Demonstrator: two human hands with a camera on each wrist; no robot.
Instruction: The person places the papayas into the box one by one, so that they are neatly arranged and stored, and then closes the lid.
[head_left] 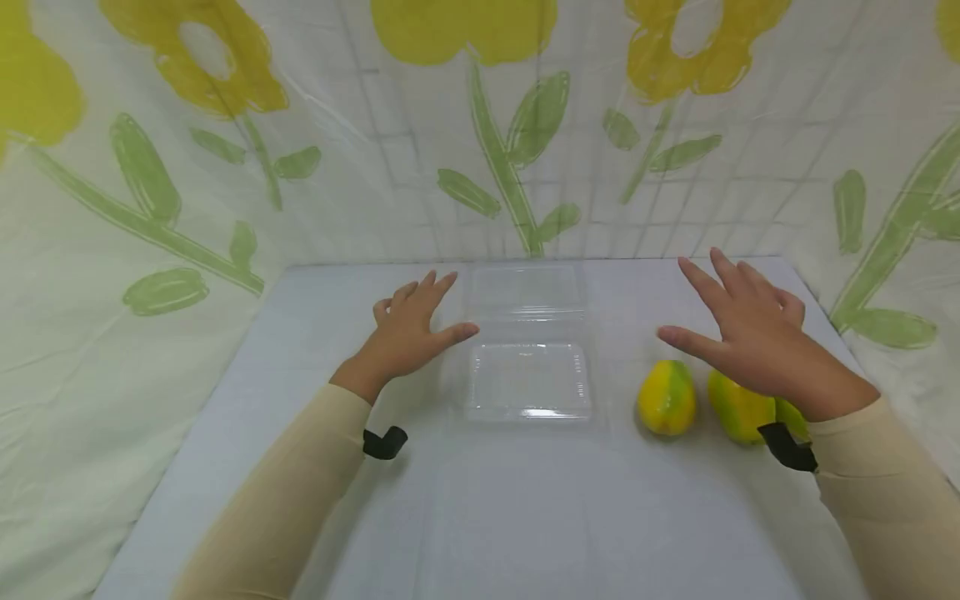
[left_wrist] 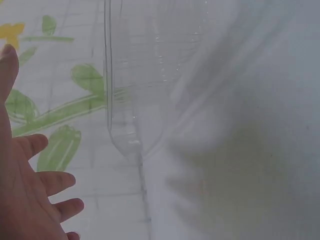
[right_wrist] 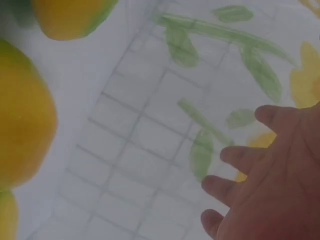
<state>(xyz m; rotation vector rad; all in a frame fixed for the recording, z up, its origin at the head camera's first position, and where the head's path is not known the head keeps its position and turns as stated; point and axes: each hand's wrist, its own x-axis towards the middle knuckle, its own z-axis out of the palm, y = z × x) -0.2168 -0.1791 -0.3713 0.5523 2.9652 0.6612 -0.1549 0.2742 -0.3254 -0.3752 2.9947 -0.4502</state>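
Three fruits (head_left: 667,398), apparently, near splayed, empty right hand (head_left: 757,342); left hand (head_left: 408,333) likewise, near clear container (head_left: 528,412).

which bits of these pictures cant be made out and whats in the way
- Head view: most of the rightmost fruit, hidden by the right hand and black wrist band.
- Left wrist view: one end of the clear container, cut off by the top edge; part of the left hand, by the left edge.
- Right wrist view: part of the middle fruit, by the left edge.
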